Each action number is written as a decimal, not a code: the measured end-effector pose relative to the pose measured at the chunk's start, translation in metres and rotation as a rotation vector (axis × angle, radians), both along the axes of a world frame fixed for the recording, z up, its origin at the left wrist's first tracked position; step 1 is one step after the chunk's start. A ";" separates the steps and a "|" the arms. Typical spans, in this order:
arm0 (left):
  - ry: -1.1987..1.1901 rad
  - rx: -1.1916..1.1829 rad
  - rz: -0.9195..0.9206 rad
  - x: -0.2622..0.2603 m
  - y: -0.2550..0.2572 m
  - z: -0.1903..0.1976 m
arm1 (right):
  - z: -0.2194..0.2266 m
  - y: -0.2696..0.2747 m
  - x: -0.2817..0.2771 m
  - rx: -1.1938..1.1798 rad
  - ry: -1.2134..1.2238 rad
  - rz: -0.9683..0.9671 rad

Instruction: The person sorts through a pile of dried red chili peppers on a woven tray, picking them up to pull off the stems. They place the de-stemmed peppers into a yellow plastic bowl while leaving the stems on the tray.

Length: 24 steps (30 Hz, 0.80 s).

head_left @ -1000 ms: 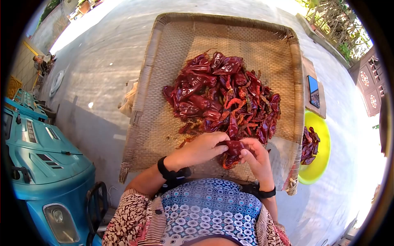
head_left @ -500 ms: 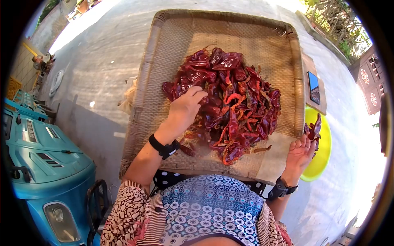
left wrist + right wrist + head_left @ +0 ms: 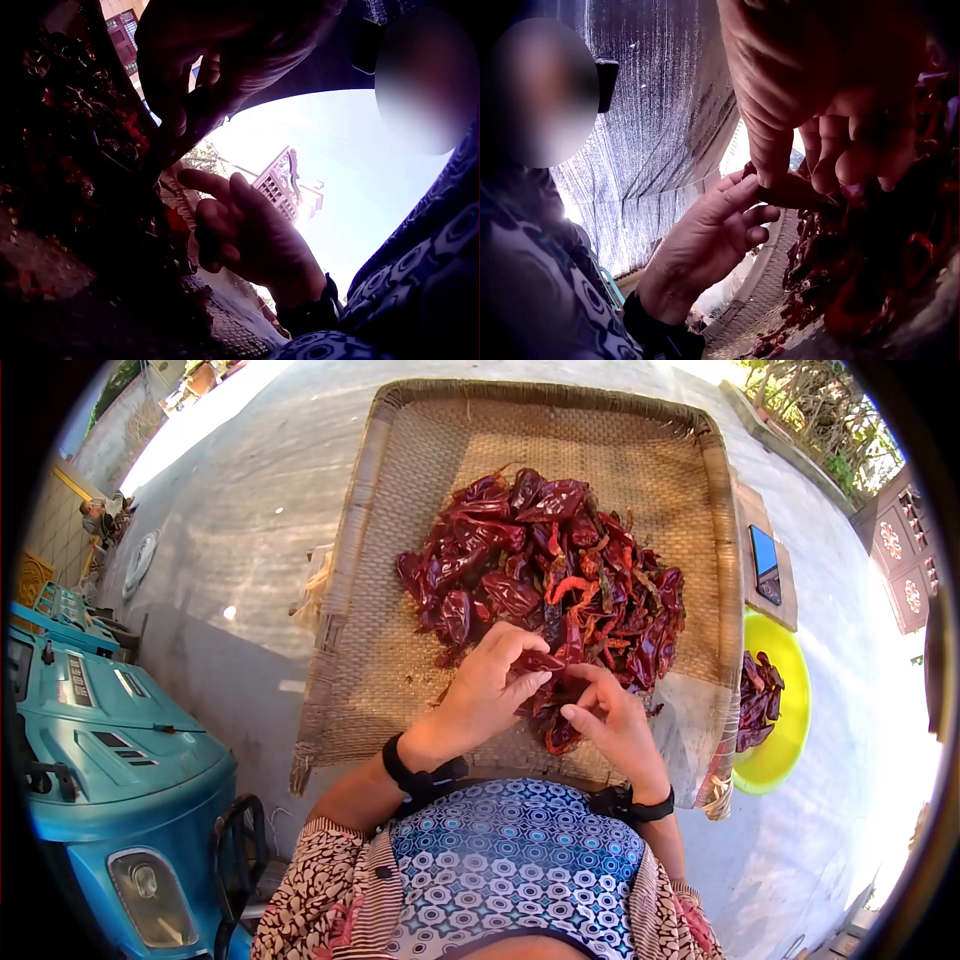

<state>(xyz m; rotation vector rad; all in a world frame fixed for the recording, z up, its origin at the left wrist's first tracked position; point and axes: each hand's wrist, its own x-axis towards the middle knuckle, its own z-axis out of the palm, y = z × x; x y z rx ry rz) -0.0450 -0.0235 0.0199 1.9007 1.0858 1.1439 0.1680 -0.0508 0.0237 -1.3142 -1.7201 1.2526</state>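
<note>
In the head view my left hand (image 3: 482, 688) pinches a dark red dried chili pepper (image 3: 541, 661) between thumb and fingers, above the near edge of a heap of dried chilies (image 3: 480, 545). My right hand (image 3: 622, 728) is close on its right, index finger bent and thumb apart from it, with the fingertips right at the pepper's end. The right wrist view shows the held pepper (image 3: 799, 193) stretching from the left fingertips past the right thumb. Both hands are over a woven tray (image 3: 400, 470) that bears the heap. The left wrist view is dark.
Right of the tray is a yellow-green bowl (image 3: 795, 695) with several dried chilies (image 3: 757, 705) in it. A phone (image 3: 765, 565) lies on a board (image 3: 785, 605) behind the bowl. At the left stands a blue vehicle (image 3: 120, 780).
A half second ago the right hand was at the bowl with chilies and the left hand reached into the heap. Both have come together at the tray's near side, a pepper in the left.
</note>
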 end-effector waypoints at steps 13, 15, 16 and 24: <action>-0.427 -0.565 -0.091 -0.001 -0.009 -0.012 | -0.016 -0.006 0.013 -0.042 0.062 -0.178; -0.048 -0.499 -0.097 -0.009 -0.007 -0.003 | -0.009 -0.005 0.030 -0.118 0.214 -0.328; 0.140 -0.461 -0.099 -0.013 -0.007 0.003 | -0.006 -0.005 0.040 -0.117 0.282 -0.407; 0.374 -0.264 -0.096 -0.010 -0.020 -0.009 | -0.007 -0.007 0.081 0.023 0.927 -0.683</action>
